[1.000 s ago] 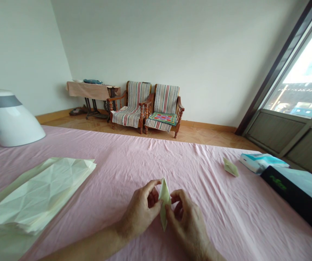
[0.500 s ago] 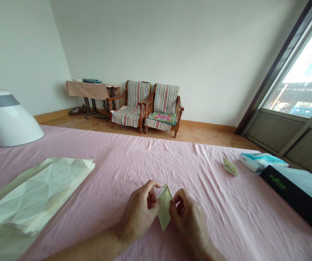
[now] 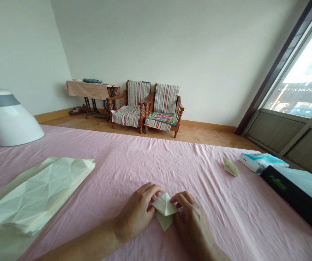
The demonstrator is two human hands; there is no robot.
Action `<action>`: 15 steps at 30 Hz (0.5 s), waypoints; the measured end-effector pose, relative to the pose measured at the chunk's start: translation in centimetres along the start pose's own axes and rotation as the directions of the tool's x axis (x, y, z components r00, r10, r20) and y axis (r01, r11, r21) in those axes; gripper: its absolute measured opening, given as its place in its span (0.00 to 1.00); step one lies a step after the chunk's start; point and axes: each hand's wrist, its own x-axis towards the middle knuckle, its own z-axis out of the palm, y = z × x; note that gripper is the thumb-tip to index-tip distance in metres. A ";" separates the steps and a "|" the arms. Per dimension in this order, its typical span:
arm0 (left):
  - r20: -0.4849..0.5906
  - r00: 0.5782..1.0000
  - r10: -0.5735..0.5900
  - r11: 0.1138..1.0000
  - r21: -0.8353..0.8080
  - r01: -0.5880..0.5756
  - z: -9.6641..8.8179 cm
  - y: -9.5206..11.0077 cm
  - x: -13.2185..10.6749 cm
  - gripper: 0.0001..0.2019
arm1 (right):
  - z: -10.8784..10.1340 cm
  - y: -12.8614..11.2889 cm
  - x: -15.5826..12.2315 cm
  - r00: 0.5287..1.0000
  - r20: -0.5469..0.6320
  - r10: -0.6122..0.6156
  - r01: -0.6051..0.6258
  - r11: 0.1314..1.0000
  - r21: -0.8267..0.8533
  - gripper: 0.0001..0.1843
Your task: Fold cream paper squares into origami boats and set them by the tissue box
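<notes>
Low in the middle of the head view, a small piece of pale yellow-green folded paper [image 3: 165,207] lies over the pink cloth, its top layer spread to left and right and a pointed lower flap below. My left hand [image 3: 139,208] pinches its left corner, with the fingertips partly behind the paper. On the other side my right hand [image 3: 190,214] grips the right corner between thumb and fingers; the thumb is mostly hidden. A second small folded paper piece [image 3: 230,167] rests farther off to the right, apart from both hands.
A stack of creased paper sheets [image 3: 44,194] lies on the pink tablecloth [image 3: 118,159] at left. Behind it stands a white kettle-like jug [image 3: 18,121]. To the right are a blue-and-white packet [image 3: 262,161] and a black box [image 3: 286,190]. Two wooden armchairs [image 3: 161,105] stand beyond the table.
The folded paper went from a narrow upright diamond to a wider shape, its upper layer drawn out sideways and folded down. Both hands shifted slightly, still holding its sides.
</notes>
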 end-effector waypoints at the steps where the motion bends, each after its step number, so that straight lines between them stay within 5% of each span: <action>1: 0.037 0.998 0.046 0.999 0.020 -0.047 -0.3 0.0 0.0 0.24 | -0.1 0.1 0.0 0.999 0.021 -0.030 0.030 1.000 0.006 0.16; 5: 0.186 0.954 0.237 0.961 0.100 -0.258 -1.5 0.2 0.0 0.29 | -0.6 0.2 -0.1 0.994 0.066 -0.085 0.084 0.996 0.023 0.17; 9: 0.261 0.874 0.410 0.874 0.162 -0.458 -2.4 0.3 -0.2 0.18 | -1.3 -0.3 -0.1 0.989 0.121 -0.088 0.086 0.996 0.020 0.16; 15: 0.361 0.801 0.478 0.799 0.200 -0.567 -2.7 0.6 -0.2 0.10 | -2.1 -0.7 -0.4 0.979 0.157 -0.130 0.128 0.992 0.021 0.18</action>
